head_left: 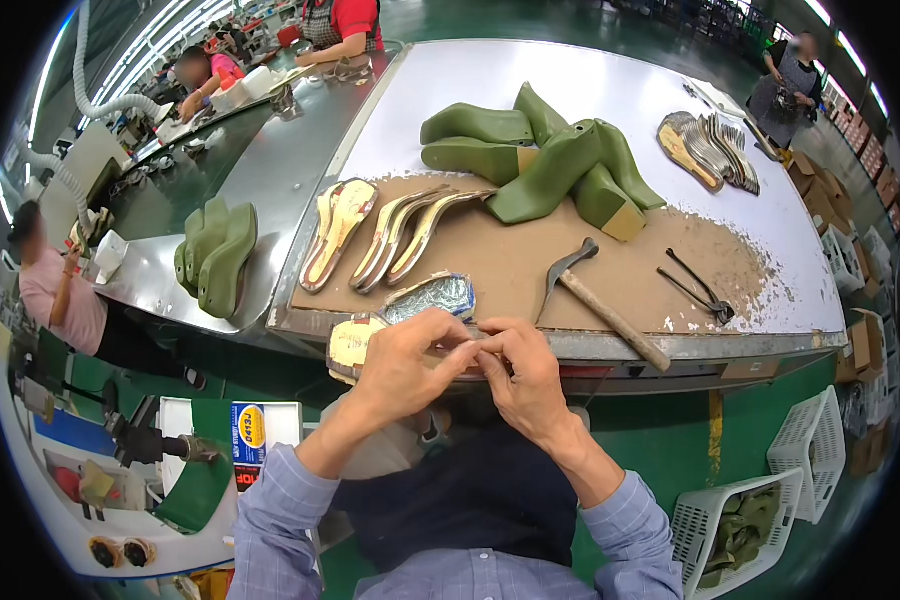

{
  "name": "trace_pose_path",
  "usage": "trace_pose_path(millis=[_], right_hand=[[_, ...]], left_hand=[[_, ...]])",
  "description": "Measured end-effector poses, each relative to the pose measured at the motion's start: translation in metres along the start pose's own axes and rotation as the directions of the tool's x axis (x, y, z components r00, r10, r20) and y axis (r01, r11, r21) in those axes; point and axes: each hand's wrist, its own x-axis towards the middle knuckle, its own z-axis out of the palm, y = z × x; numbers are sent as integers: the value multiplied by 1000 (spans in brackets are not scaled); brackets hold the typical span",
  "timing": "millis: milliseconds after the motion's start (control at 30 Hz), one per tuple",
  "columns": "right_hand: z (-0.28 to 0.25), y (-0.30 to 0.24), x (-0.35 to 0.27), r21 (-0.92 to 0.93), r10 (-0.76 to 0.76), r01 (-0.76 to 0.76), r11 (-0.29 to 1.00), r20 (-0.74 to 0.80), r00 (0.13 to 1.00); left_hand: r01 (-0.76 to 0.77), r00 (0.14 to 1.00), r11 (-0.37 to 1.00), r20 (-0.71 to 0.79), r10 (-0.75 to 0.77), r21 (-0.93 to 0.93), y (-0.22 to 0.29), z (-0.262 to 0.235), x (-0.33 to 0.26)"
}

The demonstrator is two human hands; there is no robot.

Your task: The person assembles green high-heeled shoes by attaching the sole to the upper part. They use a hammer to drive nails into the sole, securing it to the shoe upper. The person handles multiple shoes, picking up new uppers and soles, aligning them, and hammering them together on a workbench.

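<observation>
At the near table edge, my left hand (415,365) and my right hand (525,385) meet, both closed with thumbs against fingers. What they pinch is too small and covered to make out. A cream shoe insole (350,345) sticks out to the left from beneath my left hand. Just beyond my fingers is a shiny, film-covered piece with a blue edge (440,295). Several curved insoles (335,235) lie on the brown board behind. To the right rest a wooden-handled hammer (610,315) and dark pincers (705,290).
Green shoe lasts (560,165) are piled mid-table, and more lasts (215,260) stand on the metal bench (280,165). A stack of insoles (705,150) lies far right. White crates (690,535) stand on the floor at right. Other people work at the far left and far right.
</observation>
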Motion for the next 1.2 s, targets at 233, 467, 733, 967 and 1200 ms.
trace_pose_path(millis=[233,467,733,967,1200], right_hand=[[-52,33,-7,-463,35,-82,882,-108,993],[-124,67,-39,-788,481,-227,572,98,871],[-119,15,-59,139,549,-541,830,-31,835],[-115,-9,-93,305,472,-439,845,-39,881],[-120,-18,-96,202,388,-381,902,4,922]], left_hand=[[130,990,991,-61,-128,23,-1,5,-2],[-19,996,975,-84,38,221,1,15,3],[178,984,938,-74,-163,298,9,19,8],[147,989,935,-68,-132,321,10,23,8],[86,996,937,-60,-70,338,10,23,10]])
